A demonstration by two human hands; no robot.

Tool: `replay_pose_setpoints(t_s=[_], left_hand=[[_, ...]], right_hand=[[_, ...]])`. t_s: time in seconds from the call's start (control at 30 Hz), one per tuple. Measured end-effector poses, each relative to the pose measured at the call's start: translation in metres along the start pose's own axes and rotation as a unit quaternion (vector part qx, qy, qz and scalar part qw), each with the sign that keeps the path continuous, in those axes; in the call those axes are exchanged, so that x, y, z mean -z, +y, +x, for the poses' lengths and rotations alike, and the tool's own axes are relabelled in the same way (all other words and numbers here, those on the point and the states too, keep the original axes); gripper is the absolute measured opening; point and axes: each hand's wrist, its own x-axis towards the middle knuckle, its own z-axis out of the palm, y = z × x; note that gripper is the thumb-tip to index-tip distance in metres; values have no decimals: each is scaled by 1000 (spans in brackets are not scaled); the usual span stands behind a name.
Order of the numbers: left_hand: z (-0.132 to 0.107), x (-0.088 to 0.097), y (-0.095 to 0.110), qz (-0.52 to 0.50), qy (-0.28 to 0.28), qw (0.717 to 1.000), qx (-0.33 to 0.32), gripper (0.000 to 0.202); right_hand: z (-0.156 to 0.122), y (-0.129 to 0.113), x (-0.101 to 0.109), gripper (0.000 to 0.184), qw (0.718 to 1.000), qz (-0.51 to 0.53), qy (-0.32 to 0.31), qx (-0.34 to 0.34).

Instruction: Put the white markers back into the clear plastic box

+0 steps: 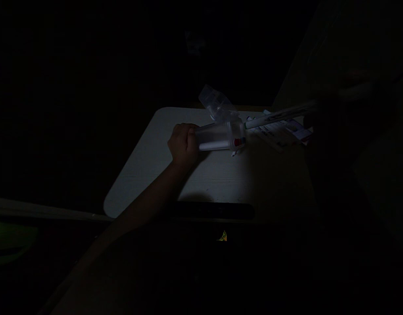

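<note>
Right grip [333, 116] holds a slim marker [280, 115], left grip [183, 143] a tapered clear-plastic cup [213, 132].

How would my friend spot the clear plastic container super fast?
Find the pale, round-cornered tabletop. Over it, the person's bare left hand grips a clear plastic container sideways. Unlike the loose white pens to its right, it is see-through, with a red tip showing inside.

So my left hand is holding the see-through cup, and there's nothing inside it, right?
Not quite: the cup isn't empty. The head view shows at least one white marker inside. Your left hand is holding the see-through cup.
</note>
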Motion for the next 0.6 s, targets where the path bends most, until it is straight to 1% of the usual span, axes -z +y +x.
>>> replay_pose_setpoints(t_s=[0.03, 0.07, 0.1, 0.17, 0.2, 0.27, 0.4, 0.47, 0.53, 0.6], left_hand=[[0, 0, 0, 1, -1, 1000, -1, 54], [0, 0, 0, 2, -1, 1000, 0, 54], [0, 0, 0, 2, 0, 1000, 3, 54], [0, -1, 0, -2, 0, 1000, 11, 53], [0, -1, 0, -5, 1, 1000, 15, 52], [0, -1, 0, -10, 2, 1000, 16, 51], [1, -1, -1, -11, 5, 1000, 15, 50], [1, -1, 0, -9, 6, 1000, 14, 49], [1, 0, 0, -6, 3, 1000, 11, 47], [1, 0, 1, -2, 1, 1000, 9, 47]], right_hand=[[-1, -2, -1, 21, 1000, 16, 20, 2], [-3, -3, -3, 22, 1000, 26, 8, -9], [-5, -4, -5, 24, 999, 39, 8, -3], [-9, -2, -11, 28, 997, 69, -35, 2], [-11, 0, -13, 29, 995, 85, -47, 6], [-16, 8, -18, 30, 992, 101, -80, -12], [-25, 24, -26, 33, 987, 84, -114, -74], [-30, 30, -29, 33, 982, 74, -149, -89], [-34, 33, -32, 30, 981, 35, -173, -83], [-37, 34, -33, 27, 980, -10, -188, -57]])
